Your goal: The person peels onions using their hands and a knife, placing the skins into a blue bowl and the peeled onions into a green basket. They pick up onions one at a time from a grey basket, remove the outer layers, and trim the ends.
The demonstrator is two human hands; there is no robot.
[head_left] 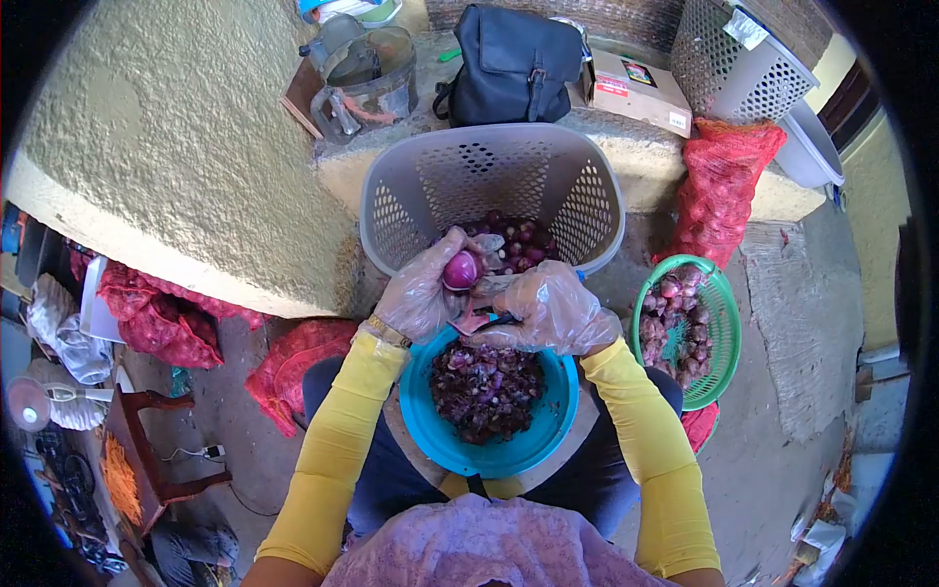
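Observation:
My left hand (427, 286), in a clear plastic glove, is closed round a peeled red onion (462, 271). My right hand (548, 311), gloved the same way, is closed beside it on what looks like a small knife (504, 320) with a dark handle; the fingers hide most of it. A pinkish piece (470, 321) shows between the hands, too small to make out. Below them, a blue basin (415, 411) holds dark onion skins and trimmings (486, 391). Just beyond my hands stands a grey perforated basket (391, 161) with peeled onions (523, 240) at its bottom.
On the right, a green basket (727, 338) holds unpeeled onions, near a red mesh sack (719, 186). More red sacks (161, 313) lie at left beside a wooden stool (147, 460). A black backpack (515, 68), a carton (638, 93) and a bucket (377, 93) stand on the back ledge.

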